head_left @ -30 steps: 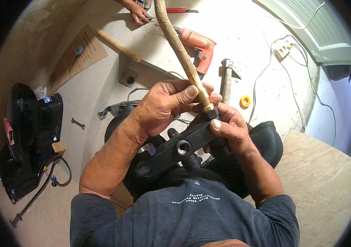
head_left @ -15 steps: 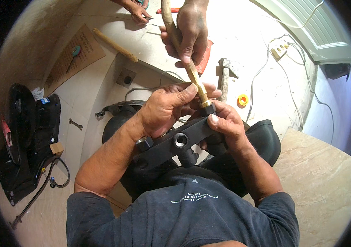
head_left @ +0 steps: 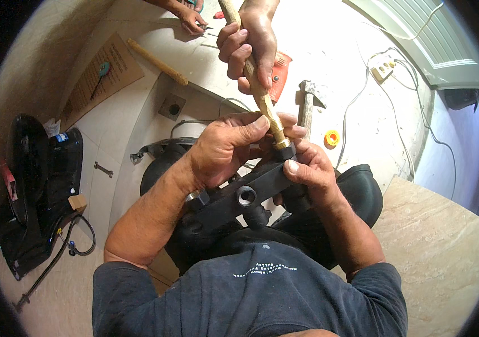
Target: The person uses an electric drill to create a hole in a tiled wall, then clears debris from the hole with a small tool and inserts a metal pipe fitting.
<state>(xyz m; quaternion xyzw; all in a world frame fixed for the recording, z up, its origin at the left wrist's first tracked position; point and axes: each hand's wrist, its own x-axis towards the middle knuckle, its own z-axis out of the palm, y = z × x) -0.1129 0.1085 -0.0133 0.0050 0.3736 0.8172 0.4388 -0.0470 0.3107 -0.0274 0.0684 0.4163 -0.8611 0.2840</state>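
Note:
A black shower mixer tap body (head_left: 225, 199) lies tilted across my lap, with round ports and a black nut at its right end. My right hand (head_left: 313, 167) is closed round that end, thumb on top. At the nut stands a brass threaded fitting (head_left: 279, 135), and my left hand (head_left: 225, 145) pinches it, its thumb lying along the side. A wooden stick (head_left: 257, 90) runs down into the top of the fitting. Another person's hand (head_left: 258, 48) grips the stick from the far side. My left fingertips are partly hidden behind the fitting.
Beyond my right hand lie a hammer (head_left: 307, 109), a yellow-orange tape roll (head_left: 332, 137) and a red tool (head_left: 280, 76). A corded socket block (head_left: 382, 67) is farther right. Left are a spanner (head_left: 103, 169), a black moulded case (head_left: 37, 185), cardboard (head_left: 102, 78) and another stick (head_left: 158, 62).
The other person's hand has turned and shifted slightly left on the stick, uncovering more of the red tool. My hands keep nearly the same place and hold.

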